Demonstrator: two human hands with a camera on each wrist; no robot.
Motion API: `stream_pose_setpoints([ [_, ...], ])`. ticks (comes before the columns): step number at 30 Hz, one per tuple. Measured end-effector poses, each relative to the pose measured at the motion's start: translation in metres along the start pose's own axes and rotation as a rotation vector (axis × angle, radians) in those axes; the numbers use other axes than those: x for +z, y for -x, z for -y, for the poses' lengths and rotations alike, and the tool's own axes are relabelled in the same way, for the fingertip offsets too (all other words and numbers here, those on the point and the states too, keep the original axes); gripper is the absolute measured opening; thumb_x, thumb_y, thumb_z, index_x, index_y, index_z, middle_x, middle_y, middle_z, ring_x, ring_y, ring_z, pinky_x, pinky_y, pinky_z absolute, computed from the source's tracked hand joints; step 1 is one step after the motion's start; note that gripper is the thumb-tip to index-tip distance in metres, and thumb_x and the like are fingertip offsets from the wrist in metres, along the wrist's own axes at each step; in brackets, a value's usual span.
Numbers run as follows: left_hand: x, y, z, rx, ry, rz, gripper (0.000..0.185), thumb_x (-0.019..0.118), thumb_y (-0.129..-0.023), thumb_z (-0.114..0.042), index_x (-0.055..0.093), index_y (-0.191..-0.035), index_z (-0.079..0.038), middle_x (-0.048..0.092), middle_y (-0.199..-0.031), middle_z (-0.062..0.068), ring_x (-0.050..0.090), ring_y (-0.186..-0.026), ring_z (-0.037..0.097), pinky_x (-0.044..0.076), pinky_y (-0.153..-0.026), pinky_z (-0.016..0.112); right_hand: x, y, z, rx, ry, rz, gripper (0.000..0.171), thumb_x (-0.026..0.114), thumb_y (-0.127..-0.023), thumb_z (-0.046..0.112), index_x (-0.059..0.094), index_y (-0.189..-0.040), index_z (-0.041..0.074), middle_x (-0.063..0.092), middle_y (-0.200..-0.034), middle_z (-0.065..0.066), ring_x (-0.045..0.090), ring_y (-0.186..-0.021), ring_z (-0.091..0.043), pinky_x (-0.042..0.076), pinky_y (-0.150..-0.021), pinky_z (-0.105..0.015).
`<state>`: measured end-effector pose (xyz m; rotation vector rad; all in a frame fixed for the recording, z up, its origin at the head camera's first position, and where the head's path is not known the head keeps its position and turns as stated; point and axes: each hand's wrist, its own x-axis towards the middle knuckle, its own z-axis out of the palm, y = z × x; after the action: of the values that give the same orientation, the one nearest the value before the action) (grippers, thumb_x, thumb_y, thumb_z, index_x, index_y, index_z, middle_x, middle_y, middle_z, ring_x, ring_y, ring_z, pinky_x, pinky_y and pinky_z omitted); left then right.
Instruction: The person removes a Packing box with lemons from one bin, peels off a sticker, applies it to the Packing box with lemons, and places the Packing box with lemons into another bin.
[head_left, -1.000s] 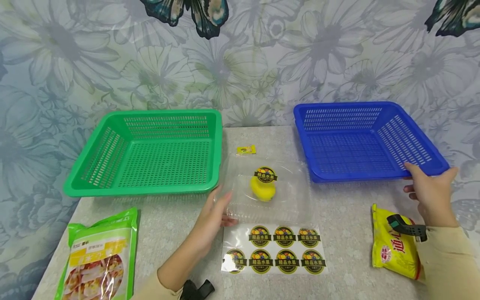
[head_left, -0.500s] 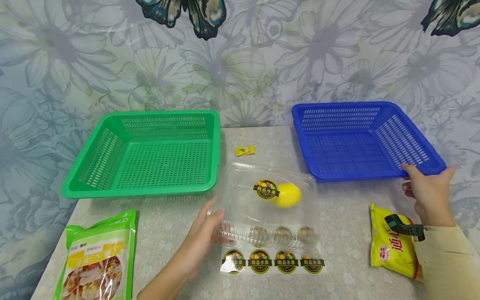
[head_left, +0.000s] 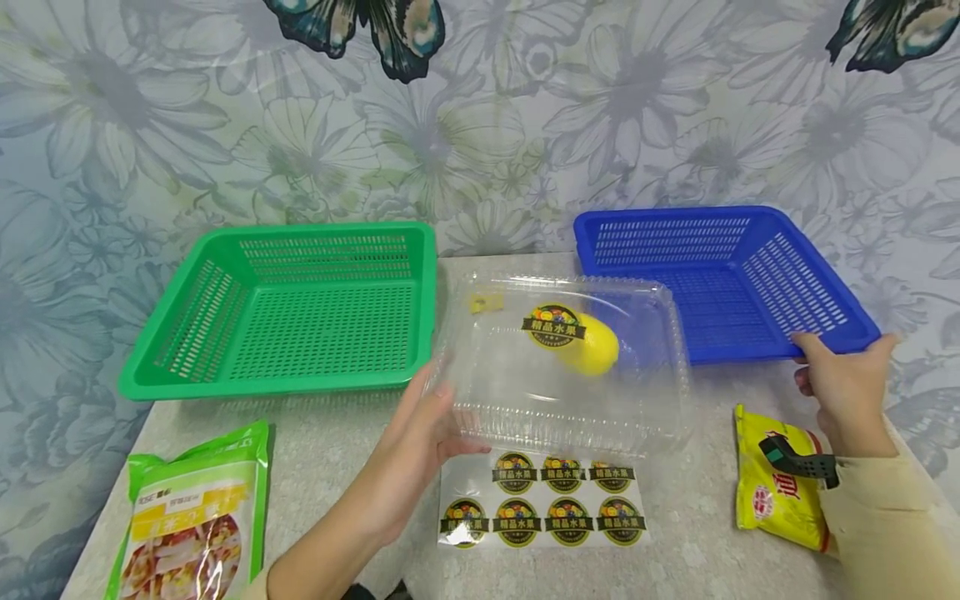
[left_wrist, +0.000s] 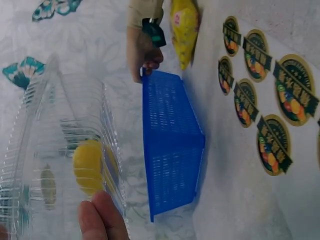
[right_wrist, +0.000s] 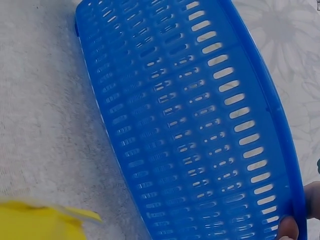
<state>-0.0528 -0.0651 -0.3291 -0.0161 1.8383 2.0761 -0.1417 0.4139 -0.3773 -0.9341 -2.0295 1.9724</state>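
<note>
My left hand [head_left: 420, 450] grips the left edge of a clear plastic clamshell box [head_left: 510, 375], held up above the table. Inside it lies a yellow lemon-like fruit [head_left: 600, 346], and a round fruit sticker [head_left: 553, 325] is on the lid. In the left wrist view the fingertips [left_wrist: 102, 215] press the box's side wall. My right hand [head_left: 851, 379] holds the near right corner of a blue basket [head_left: 795, 342], thumb over the rim. The box overlaps the basket's left side in the head view.
A green basket [head_left: 277, 390] stands at the left. Below the box lies a sheet of round stickers [head_left: 543, 500]. A small yellow packet [head_left: 486, 302] shows through the box. A green food bag [head_left: 195, 517] is front left, a yellow bag [head_left: 780, 492] front right.
The box has risen off the table and moved right, toward the blue basket. The fruit has rolled to the right inside it. My right hand has stayed on the basket corner.
</note>
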Motion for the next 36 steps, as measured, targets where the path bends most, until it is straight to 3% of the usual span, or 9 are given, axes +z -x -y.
stream_pose_setpoints([
  [3,0.011,-0.022,-0.007,0.013,0.024,-0.001,0.063,0.043,-0.104,-0.048,0.014,-0.157,-0.031,0.035,-0.147,0.011,0.066,-0.093,0.026,0.05,-0.099,0.037,0.001,0.0,-0.002,-0.004,0.001,-0.005,0.124,0.074,-0.09,0.028,-0.036,-0.147,0.037,0.062,-0.064,0.011,0.051,-0.04,-0.015,0.047,-0.037,-0.028],
  [7,0.028,-0.055,-0.017,0.001,0.014,-0.015,0.069,0.046,-0.102,-0.049,0.011,-0.158,-0.03,0.044,-0.142,0.016,0.068,-0.086,0.023,0.047,-0.105,0.04,0.002,0.001,-0.003,0.003,0.009,-0.008,0.125,0.073,-0.09,0.03,-0.038,-0.146,0.039,0.063,-0.062,0.01,0.052,-0.04,-0.015,0.047,-0.038,-0.028],
  [14,0.056,-0.108,-0.031,-0.036,-0.02,-0.027,0.073,0.047,-0.099,-0.056,0.011,-0.158,-0.032,0.056,-0.11,0.012,0.069,-0.081,0.023,0.038,-0.114,0.044,0.001,0.0,-0.004,0.014,0.059,-0.013,0.125,0.074,-0.089,0.035,-0.038,-0.146,0.038,0.062,-0.061,0.009,0.051,-0.04,-0.015,0.047,-0.038,-0.028],
  [17,0.067,-0.127,-0.036,-0.048,-0.032,-0.031,0.076,0.048,-0.097,-0.062,0.012,-0.158,-0.035,0.057,-0.115,0.011,0.069,-0.08,0.02,0.031,-0.117,0.05,0.001,-0.002,-0.004,0.004,0.07,-0.013,0.125,0.073,-0.089,0.037,-0.037,-0.147,0.036,0.062,-0.061,0.01,0.051,-0.039,-0.016,0.047,-0.038,-0.028],
  [23,0.091,-0.156,-0.043,-0.065,-0.068,-0.042,0.08,0.05,-0.092,-0.069,0.014,-0.157,-0.039,0.046,-0.148,0.003,0.07,-0.091,0.024,0.016,-0.114,0.068,0.0,-0.003,-0.004,-0.017,0.057,-0.008,0.126,0.074,-0.088,0.038,-0.037,-0.147,0.035,0.062,-0.059,0.009,0.051,-0.039,-0.015,0.046,-0.037,-0.028],
  [29,0.12,-0.177,-0.048,-0.049,-0.068,-0.035,0.081,0.051,-0.093,-0.066,0.015,-0.158,-0.034,0.037,-0.155,0.004,0.068,-0.086,0.025,0.035,-0.111,0.054,-0.001,-0.002,-0.003,-0.038,0.027,0.003,0.125,0.073,-0.089,0.035,-0.036,-0.148,0.034,0.062,-0.059,0.009,0.051,-0.039,-0.014,0.045,-0.037,-0.027],
  [32,0.134,-0.186,-0.048,-0.048,-0.053,-0.041,0.081,0.051,-0.094,-0.063,0.015,-0.158,-0.031,0.035,-0.155,0.006,0.067,-0.088,0.026,0.05,-0.096,0.042,-0.001,-0.002,-0.003,-0.052,0.001,0.006,0.122,0.073,-0.09,0.032,-0.032,-0.151,0.032,0.062,-0.058,0.008,0.051,-0.038,-0.014,0.045,-0.036,-0.027],
  [36,0.152,-0.198,-0.045,-0.057,-0.055,-0.062,0.079,0.051,-0.094,-0.062,0.017,-0.157,-0.03,0.04,-0.149,0.006,0.064,-0.083,0.024,0.054,-0.077,0.032,0.0,-0.001,-0.003,-0.06,-0.021,0.002,0.119,0.071,-0.091,0.03,-0.032,-0.151,0.031,0.062,-0.057,0.007,0.051,-0.037,-0.014,0.045,-0.036,-0.026],
])
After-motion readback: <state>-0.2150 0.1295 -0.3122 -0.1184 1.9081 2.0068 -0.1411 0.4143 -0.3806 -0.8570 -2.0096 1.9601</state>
